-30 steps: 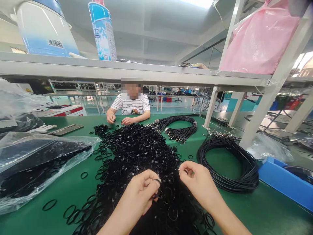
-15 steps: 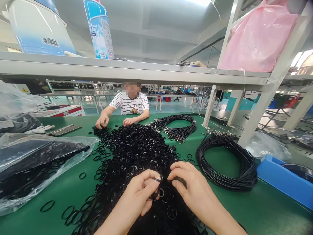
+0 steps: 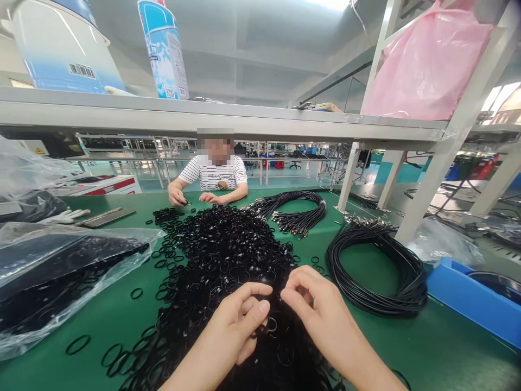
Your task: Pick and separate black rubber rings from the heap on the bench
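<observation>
A large heap of thin black rings (image 3: 228, 239) spreads over the green tabletop. My left hand (image 3: 240, 320) hovers above its near part, index finger and thumb apart, the other fingers curled round a black ring (image 3: 260, 330). Beside it on the right, my right hand (image 3: 315, 304) has thumb and index finger pinched together; whatever lies between those tips is too dark to make out. A small gap separates the two hands.
Across the table sits a co-worker (image 3: 222, 176), hands at the heap's far edge. Coiled black cables (image 3: 376, 307), another cable bundle (image 3: 305, 217) and a blue bin (image 3: 468, 296) lie right. A clear plastic bag (image 3: 73, 271) lies left; a shelf (image 3: 244, 122) crosses above.
My left index finger and thumb have parted, and the ring at their tips is gone from there. My right fingers have closed into a pinch. The co-worker's hand has moved slightly right.
</observation>
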### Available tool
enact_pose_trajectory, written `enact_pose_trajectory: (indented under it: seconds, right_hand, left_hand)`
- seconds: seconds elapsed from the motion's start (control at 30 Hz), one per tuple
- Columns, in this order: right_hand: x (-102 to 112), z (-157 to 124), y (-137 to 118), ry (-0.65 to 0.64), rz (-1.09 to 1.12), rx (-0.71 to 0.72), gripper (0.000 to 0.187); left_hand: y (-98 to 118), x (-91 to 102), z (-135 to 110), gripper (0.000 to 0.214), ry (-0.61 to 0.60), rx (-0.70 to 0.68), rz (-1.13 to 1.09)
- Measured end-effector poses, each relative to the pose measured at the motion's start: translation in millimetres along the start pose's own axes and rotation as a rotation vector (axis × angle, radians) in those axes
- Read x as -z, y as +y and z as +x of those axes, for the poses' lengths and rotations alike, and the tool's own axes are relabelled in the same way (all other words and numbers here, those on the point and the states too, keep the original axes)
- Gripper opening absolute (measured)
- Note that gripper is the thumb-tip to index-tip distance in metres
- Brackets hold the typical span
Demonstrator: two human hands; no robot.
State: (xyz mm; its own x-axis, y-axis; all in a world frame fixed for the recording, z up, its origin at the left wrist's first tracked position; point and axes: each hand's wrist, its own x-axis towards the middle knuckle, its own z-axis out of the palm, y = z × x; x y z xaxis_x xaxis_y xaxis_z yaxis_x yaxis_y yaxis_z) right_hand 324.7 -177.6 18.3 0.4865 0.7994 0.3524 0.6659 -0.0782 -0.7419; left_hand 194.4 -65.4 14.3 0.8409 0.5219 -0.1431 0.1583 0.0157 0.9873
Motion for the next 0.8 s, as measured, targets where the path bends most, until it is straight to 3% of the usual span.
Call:
enact_pose_trajectory:
  seconds: [0.17, 0.3, 0.37, 0.8]
  right_hand:
    - [-4.6, -1.9, -4.3, 0.044, -0.107, 0.074, 0.01]
    - [-11.6, -3.0, -6.5, -0.18, 0.246, -0.109, 0.007]
    - [-14.2, -2.7, -5.0, -0.217, 0.383, -0.179, 0.007]
    - [-11.9, 1.5, 5.1, -0.058, 0.326, -0.212, 0.008]
  left_hand:
    - [1.1, -0.5, 1.1, 0.033, 0.024, -0.035, -0.026]
    - [1.1, -1.0, 2.2, 0.034, 0.017, -0.054, -0.033]
    - [1.9, -0.5, 2.1, 0.034, 0.021, -0.046, -0.009]
    - [11.3, 6.4, -3.7, 0.045, 0.087, -0.061, 0.329]
